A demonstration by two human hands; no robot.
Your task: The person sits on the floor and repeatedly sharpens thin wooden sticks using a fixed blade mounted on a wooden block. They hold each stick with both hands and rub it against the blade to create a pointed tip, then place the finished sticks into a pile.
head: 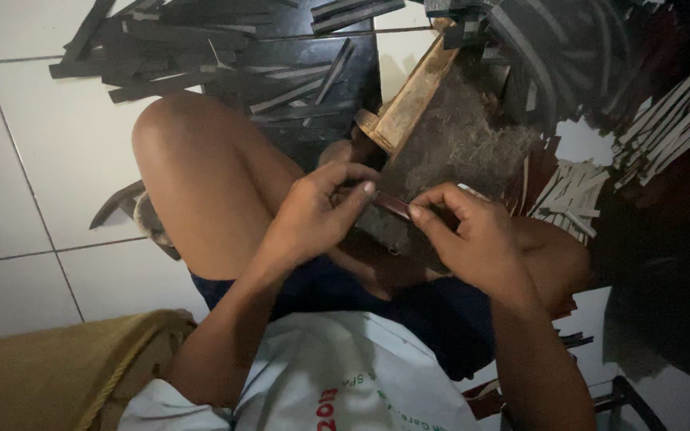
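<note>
While both pinch dark strip (394,207): left hand (313,215) grips 1 end, right hand (473,239) other.

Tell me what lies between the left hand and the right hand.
In the head view, a short dark reddish strip spans the gap, pinched at one end by the left hand and at the other by the right hand.

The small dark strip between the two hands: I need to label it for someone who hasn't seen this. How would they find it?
Start at the wooden block leaning above the lap. Just below it, the left hand and right hand pinch a short reddish-brown strip. Unlike the loose black strips piled on the floor, it is held.
</note>
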